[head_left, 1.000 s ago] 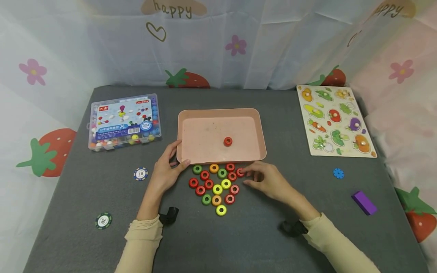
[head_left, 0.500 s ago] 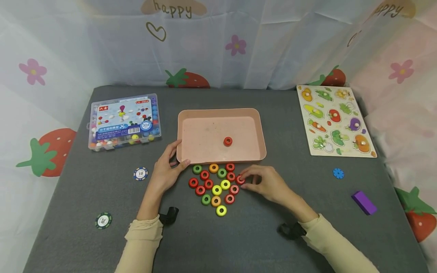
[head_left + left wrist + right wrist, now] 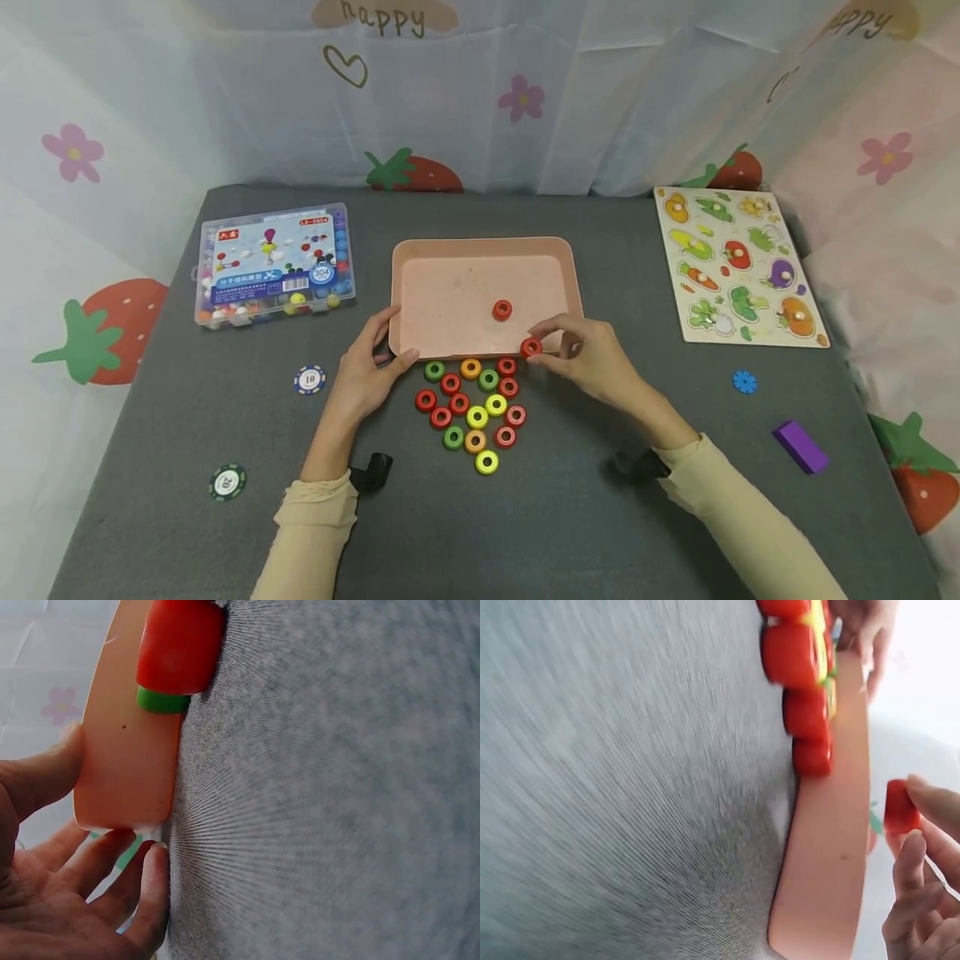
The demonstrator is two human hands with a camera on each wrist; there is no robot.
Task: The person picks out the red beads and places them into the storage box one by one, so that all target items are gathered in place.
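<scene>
A red ring (image 3: 531, 347) is pinched between the thumb and fingertips of my right hand (image 3: 588, 358), just over the front right rim of the pink tray (image 3: 450, 300). In the right wrist view the held red ring (image 3: 901, 806) is lifted above the tray's side wall (image 3: 825, 862). My left hand (image 3: 365, 375) holds the tray's front left corner, thumb along the front wall and fingers at the left end (image 3: 112, 900). One red ring (image 3: 502, 310) lies inside the tray. Right in front of it, several red, green, yellow and orange rings (image 3: 477, 417) lie loosely grouped on the grey tabletop.
A clear box of coloured balls (image 3: 274, 265) lies at back left, a vegetable puzzle board (image 3: 738, 267) at back right. Two poker chips (image 3: 309, 380) are on the left. A blue disc (image 3: 744, 382) and a purple block (image 3: 800, 447) lie on the right.
My right hand has picked a red ring off the right side of the group and carried it up and away to the tray's rim. My left hand stays on the tray corner.
</scene>
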